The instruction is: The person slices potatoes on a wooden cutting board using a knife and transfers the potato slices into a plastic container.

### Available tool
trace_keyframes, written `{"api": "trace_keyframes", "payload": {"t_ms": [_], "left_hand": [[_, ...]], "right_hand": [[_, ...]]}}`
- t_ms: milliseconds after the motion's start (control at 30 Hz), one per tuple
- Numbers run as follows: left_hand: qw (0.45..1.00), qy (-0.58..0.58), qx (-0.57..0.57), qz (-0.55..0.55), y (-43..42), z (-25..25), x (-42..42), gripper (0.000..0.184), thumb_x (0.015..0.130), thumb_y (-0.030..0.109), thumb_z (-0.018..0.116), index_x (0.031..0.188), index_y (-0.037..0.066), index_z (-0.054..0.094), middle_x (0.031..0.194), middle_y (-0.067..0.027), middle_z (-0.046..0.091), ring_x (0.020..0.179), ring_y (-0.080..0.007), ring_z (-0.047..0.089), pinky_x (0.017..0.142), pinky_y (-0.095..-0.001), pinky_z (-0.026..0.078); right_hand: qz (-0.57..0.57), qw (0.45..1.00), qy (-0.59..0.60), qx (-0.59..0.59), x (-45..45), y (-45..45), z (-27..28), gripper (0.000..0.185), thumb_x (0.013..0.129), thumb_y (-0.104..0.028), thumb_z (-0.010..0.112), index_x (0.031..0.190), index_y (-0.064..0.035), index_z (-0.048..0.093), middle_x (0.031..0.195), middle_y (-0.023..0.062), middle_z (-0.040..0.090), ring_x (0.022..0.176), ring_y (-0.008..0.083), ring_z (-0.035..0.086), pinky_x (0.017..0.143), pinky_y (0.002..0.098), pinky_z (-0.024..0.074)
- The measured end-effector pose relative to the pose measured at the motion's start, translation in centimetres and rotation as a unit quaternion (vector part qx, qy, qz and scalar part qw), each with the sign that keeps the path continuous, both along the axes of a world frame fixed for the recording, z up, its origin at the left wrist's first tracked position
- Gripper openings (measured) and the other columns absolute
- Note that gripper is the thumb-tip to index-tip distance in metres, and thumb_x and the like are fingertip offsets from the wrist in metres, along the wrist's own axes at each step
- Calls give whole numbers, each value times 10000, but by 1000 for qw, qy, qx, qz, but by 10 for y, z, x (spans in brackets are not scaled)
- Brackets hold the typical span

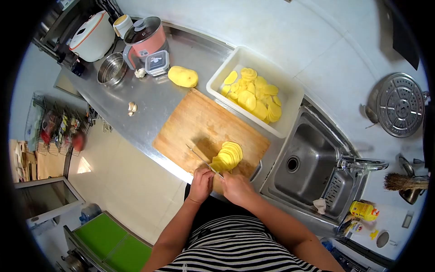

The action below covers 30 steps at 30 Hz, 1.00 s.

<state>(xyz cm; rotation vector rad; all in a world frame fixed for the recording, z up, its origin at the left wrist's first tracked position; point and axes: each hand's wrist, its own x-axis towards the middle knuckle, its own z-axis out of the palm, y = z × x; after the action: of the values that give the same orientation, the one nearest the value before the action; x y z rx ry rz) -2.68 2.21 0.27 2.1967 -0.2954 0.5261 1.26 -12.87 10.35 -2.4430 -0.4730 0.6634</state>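
On the wooden cutting board (pixel 190 118) a peeled yellow potato, sliced into a fanned stack (pixel 230 154), lies near the front edge. A knife (pixel 198 154) crosses its near end, its tip pointing to the far left. My right hand (pixel 238 188) is closed around the handle end of the knife. My left hand (pixel 200 183) is closed beside the blade, fingers curled against the near end of the potato, which they mostly hide. A whole peeled potato (pixel 183 76) rests on the counter beyond the board. A white bin (pixel 285 123) behind the board holds many potato slices (pixel 251 93).
To the right are a steel sink (pixel 308 145) and a faucet (pixel 362 163). At the far left stand a pink electric pot (pixel 152 38), a lidded container (pixel 157 62), a steel bowl (pixel 112 69) and a white rice cooker (pixel 93 36). Garlic cloves (pixel 132 108) lie on the steel counter.
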Motion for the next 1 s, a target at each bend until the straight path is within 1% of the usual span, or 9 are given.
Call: {"api": "trace_keyframes", "payload": {"t_ms": [200, 267, 367, 467, 700, 767, 900, 967, 1000], "left_hand": [[1000, 3, 5, -1, 1, -1, -1, 255, 702, -62, 651, 919, 32, 556, 948, -129, 534, 872, -322, 538, 782, -394, 455], [1000, -5, 2, -1, 1, 1, 0, 253, 701, -61, 652, 916, 32, 557, 952, -129, 536, 879, -320, 540, 788, -393, 456], [1000, -8, 5, -8, 3, -1, 0, 246, 708, -64, 646, 919, 27, 557, 953, -133, 538, 885, -322, 543, 797, -391, 460], [1000, 6, -6, -11, 4, 4, 1, 252, 719, -68, 638, 944, 17, 565, 968, -141, 548, 895, -332, 554, 802, -392, 470], [999, 36, -3, -4, 12, 12, -7, 243, 753, -69, 641, 982, -3, 593, 1036, -161, 583, 965, -333, 573, 854, -374, 475], [999, 50, -2, -6, 16, 12, -14, 261, 752, -45, 644, 1002, -1, 585, 1076, -160, 570, 977, -338, 569, 863, -386, 473], [996, 91, -2, 3, 13, 29, -14, 273, 758, -24, 656, 1020, -1, 580, 1088, -162, 564, 997, -343, 558, 875, -386, 466], [994, 114, -1, -4, 11, 35, -8, 372, 750, 14, 683, 1093, -6, 540, 1132, -181, 537, 1044, -364, 526, 912, -402, 438], [994, 111, 3, -7, 10, 39, -3, 372, 750, 14, 683, 1093, -6, 540, 1132, -181, 537, 1044, -364, 526, 912, -402, 438]], "right_hand": [[8, 999, -31, 1, -9, -10, 8, 191, 864, -152, 486, 942, 4, 564, 721, 221, 628, 686, 382, 629, 630, 471, 494], [14, 999, 7, -38, -10, -10, 15, 205, 868, -162, 482, 961, 1, 563, 724, 217, 630, 691, 382, 631, 627, 474, 499], [2, 999, 22, -43, -11, -7, 21, 219, 874, -179, 478, 976, -6, 565, 724, 212, 632, 698, 382, 634, 624, 478, 501], [-31, 999, 21, -30, -13, -8, 16, 237, 897, -216, 487, 953, -6, 583, 720, 231, 611, 682, 420, 596, 640, 506, 469], [-101, 993, 25, -59, -3, -25, 33, 255, 897, -258, 504, 897, -12, 573, 687, 240, 590, 667, 426, 583, 617, 509, 459], [-121, 992, 8, -20, -10, -39, 17, 265, 900, -267, 519, 892, -7, 566, 684, 237, 587, 658, 429, 575, 593, 488, 455], [-159, 986, 14, 45, -15, -53, 15, 251, 896, -257, 526, 861, -9, 546, 664, 242, 582, 640, 439, 565, 577, 494, 449], [-234, 966, -11, 105, -21, -62, 4, 271, 901, -250, 553, 809, 3, 523, 577, 185, 559, 516, 352, 561, 506, 429, 443], [-237, 965, -13, 108, -24, -66, -1, 271, 901, -250, 553, 809, 3, 523, 577, 185, 559, 516, 352, 561, 506, 429, 443]]}}
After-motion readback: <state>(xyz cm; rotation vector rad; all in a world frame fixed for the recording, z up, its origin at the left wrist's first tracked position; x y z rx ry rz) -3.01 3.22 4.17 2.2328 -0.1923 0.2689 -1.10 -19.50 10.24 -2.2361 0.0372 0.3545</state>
